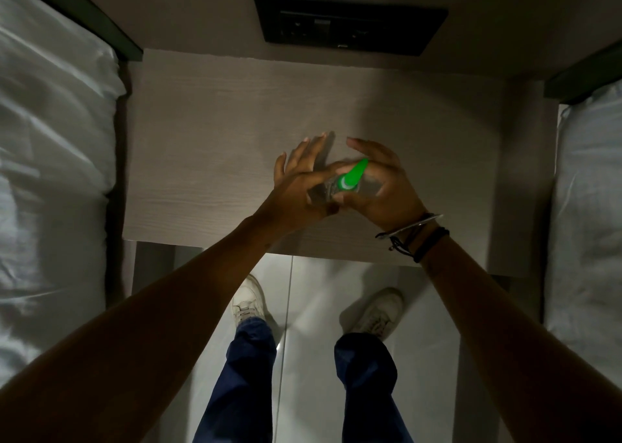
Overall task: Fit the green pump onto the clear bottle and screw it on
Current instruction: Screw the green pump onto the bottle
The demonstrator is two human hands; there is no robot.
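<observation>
The green pump [353, 175] sits on top of the clear bottle [328, 190], seen from above over the wooden bedside table [215, 160]. Its nozzle points up and to the right. My right hand [383, 187] wraps around the bottle from the right side. My left hand [299, 187] comes in from the left, thumb and forefinger pinching the pump's collar while the other fingers spread out. Most of the bottle's body is hidden behind both hands.
A black socket panel [350, 25] is set in the wall behind the table. White beds flank the table, one on the left [50, 173] and one on the right [589, 207]. My legs and white shoes [249, 301] stand on the tiled floor below the table's front edge.
</observation>
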